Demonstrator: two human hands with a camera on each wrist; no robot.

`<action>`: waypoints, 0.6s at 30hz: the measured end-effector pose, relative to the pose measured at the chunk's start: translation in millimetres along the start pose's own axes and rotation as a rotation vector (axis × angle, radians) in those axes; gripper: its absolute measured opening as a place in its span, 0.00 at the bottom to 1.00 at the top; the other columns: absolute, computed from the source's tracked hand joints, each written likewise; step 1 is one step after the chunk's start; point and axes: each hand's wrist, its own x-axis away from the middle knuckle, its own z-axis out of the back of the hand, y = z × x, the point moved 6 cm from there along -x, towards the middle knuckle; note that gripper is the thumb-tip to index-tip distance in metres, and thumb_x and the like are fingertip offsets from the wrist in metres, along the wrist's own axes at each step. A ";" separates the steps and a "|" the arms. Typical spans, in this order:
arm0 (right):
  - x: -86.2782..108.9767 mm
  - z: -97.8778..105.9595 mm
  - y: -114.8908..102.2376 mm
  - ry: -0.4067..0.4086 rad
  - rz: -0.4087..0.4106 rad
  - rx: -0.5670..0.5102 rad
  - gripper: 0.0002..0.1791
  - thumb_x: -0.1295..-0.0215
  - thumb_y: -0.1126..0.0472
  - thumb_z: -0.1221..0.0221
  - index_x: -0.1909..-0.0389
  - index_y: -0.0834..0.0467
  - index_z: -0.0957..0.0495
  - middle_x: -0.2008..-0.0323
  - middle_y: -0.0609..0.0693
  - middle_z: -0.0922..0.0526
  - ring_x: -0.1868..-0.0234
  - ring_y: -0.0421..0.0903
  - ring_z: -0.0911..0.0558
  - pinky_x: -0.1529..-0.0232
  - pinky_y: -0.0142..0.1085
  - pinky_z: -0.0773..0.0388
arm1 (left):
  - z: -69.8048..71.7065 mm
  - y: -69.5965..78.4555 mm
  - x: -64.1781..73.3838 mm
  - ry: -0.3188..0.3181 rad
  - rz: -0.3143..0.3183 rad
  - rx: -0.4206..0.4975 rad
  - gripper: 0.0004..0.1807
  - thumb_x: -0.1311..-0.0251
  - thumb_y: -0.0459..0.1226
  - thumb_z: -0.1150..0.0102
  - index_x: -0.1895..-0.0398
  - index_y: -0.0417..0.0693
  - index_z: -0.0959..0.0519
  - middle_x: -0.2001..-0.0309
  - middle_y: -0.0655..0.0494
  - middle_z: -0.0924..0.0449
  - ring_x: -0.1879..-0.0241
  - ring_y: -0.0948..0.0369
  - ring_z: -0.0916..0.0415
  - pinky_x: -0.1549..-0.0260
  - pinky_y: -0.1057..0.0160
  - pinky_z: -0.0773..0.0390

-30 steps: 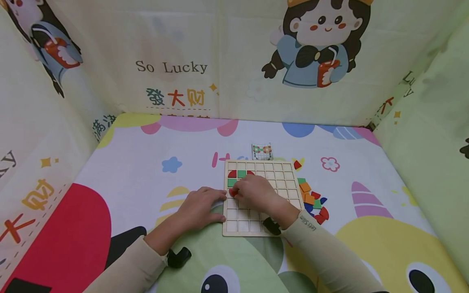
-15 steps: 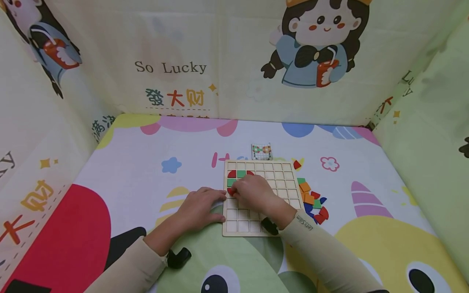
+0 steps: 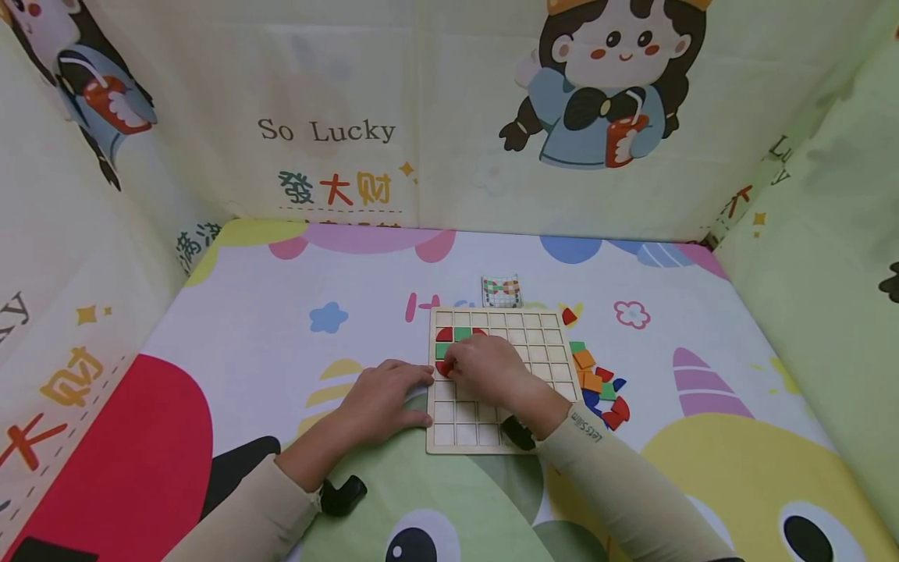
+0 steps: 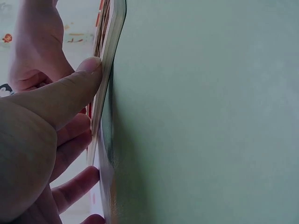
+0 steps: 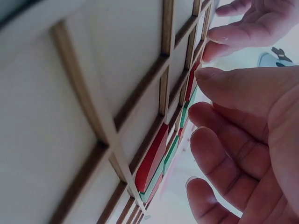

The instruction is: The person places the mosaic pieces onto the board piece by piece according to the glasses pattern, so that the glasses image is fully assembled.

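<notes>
A wooden grid board [image 3: 467, 433] lies on the printed cloth, with red and green pieces set in cells at its upper left. My left hand [image 3: 382, 398] rests at the board's left side; in the left wrist view its thumb [image 4: 88, 65] lies against the board's edge and its other fingers spread beside it. My right hand [image 3: 492, 371] reaches over the grid, fingers bent. Its thumb tip is right at a red piece [image 5: 190, 86] in the left column, and no piece shows between thumb and index finger in the right wrist view. The right hand hides cells beneath it.
Loose orange, red, blue and green pieces [image 3: 588, 380] lie along the board's right side, one red piece [image 3: 570, 316] farther up. Behind the board stands a small pattern card [image 3: 502, 291]. Printed cloth walls [image 3: 449, 156] enclose the table at the back and sides.
Very little differs. The right hand has shifted slightly left around the same red piece; the left hand has stayed at the board's edge.
</notes>
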 end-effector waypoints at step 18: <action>34.9 28.8 59.9 0.037 -0.178 -0.107 0.15 0.34 0.58 0.35 0.47 0.54 0.17 0.51 0.50 0.14 0.54 0.49 0.17 0.58 0.44 0.20 | -1.6 -1.1 1.0 0.005 0.014 0.004 0.31 0.49 0.48 0.24 0.42 0.51 0.20 0.39 0.60 0.23 0.38 0.52 0.31 0.44 0.45 0.30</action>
